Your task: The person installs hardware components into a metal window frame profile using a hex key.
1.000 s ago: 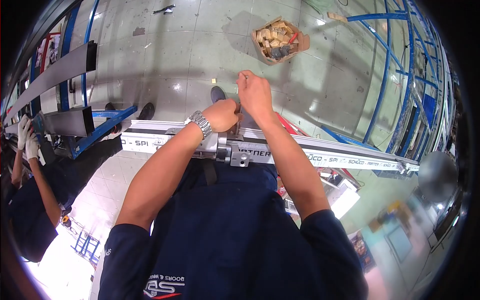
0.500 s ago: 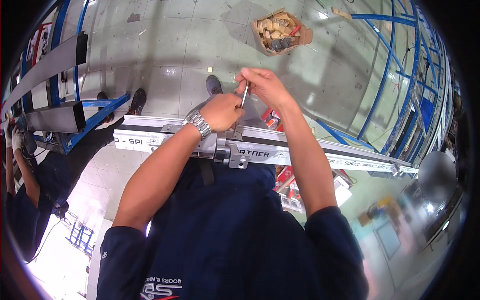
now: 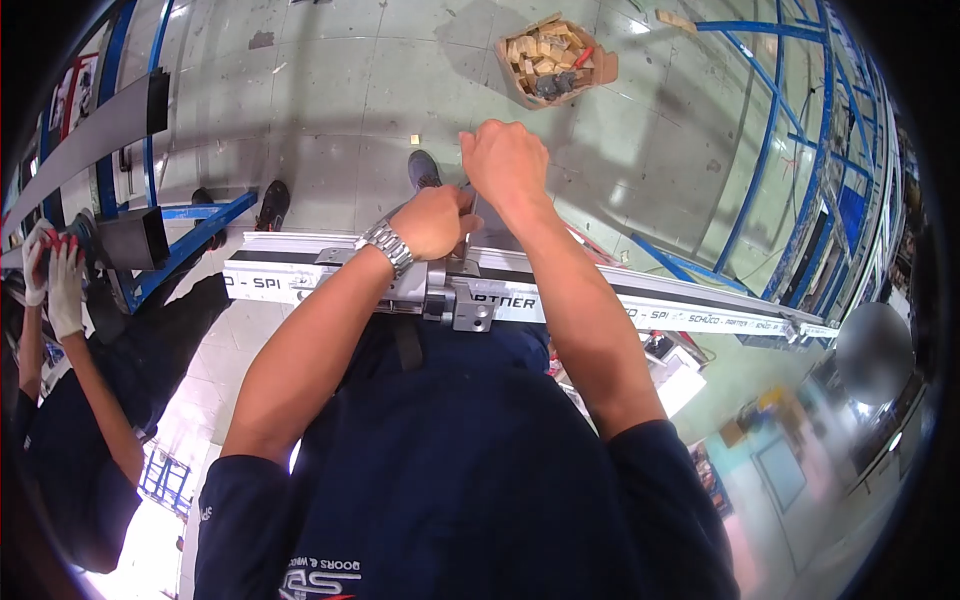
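A long aluminium profile (image 3: 640,310) with printed white film lies across in front of my waist. Fixed on it is a metal hardware block (image 3: 473,312). My left hand (image 3: 430,222), with a watch on the wrist, is just above the profile, its fingers closed around the lower part of a thin metal rod-like tool (image 3: 473,208). My right hand (image 3: 507,165) is a fist beyond it, closed at the tool's upper end; the fingers' grip is turned away from view. The tool stands roughly upright over the profile, its lower tip hidden.
A co-worker's gloved hands (image 3: 62,280) hold a power tool on dark metal bars (image 3: 130,240) at left. An open cardboard box (image 3: 600,70) of wood blocks stands on the floor ahead. Blue metal racks (image 3: 775,120) stand to the right.
My right hand has turned from a fingertip pinch into a fist, shifting slightly left. My left hand stays nearly in place. The co-worker's gloved hands have come further into view.
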{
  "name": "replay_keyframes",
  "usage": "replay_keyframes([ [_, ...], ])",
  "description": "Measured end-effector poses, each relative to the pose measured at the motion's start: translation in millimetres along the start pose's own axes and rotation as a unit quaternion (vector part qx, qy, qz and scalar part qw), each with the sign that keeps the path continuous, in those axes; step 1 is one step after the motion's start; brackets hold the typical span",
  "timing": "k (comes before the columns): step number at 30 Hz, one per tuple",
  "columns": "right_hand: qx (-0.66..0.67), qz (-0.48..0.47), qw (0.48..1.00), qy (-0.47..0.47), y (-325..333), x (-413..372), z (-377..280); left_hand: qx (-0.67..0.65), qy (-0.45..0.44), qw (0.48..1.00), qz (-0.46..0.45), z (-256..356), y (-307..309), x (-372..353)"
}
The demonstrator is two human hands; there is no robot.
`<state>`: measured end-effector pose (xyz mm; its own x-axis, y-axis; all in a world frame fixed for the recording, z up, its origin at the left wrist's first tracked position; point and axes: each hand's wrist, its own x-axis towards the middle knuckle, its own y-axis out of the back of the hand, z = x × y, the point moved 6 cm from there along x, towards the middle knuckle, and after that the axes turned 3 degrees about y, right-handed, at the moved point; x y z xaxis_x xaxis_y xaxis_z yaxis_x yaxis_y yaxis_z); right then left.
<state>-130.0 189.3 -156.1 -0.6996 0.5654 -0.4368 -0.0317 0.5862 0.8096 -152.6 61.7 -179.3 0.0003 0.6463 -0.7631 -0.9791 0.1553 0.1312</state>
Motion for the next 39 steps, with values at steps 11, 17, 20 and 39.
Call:
replay_keyframes([
  [11, 0.589, -0.216, 0.779, -0.006, -42, 6, 41, 0.144, -0.031, 0.987, -0.068, 10, -7, -5],
  [17, 0.702, -0.336, 0.627, 0.027, -56, 5, 48, 0.078, 0.019, 0.994, -0.067, 12, -5, -11],
  [20, 0.688, -0.412, 0.595, 0.063, -64, 11, 52, 0.035, 0.064, 0.993, -0.092, 7, -4, -10],
  [39, 0.490, -0.504, 0.641, 0.309, -69, 66, 41, -0.147, 0.146, 0.978, -0.012, 19, 1, -13],
])
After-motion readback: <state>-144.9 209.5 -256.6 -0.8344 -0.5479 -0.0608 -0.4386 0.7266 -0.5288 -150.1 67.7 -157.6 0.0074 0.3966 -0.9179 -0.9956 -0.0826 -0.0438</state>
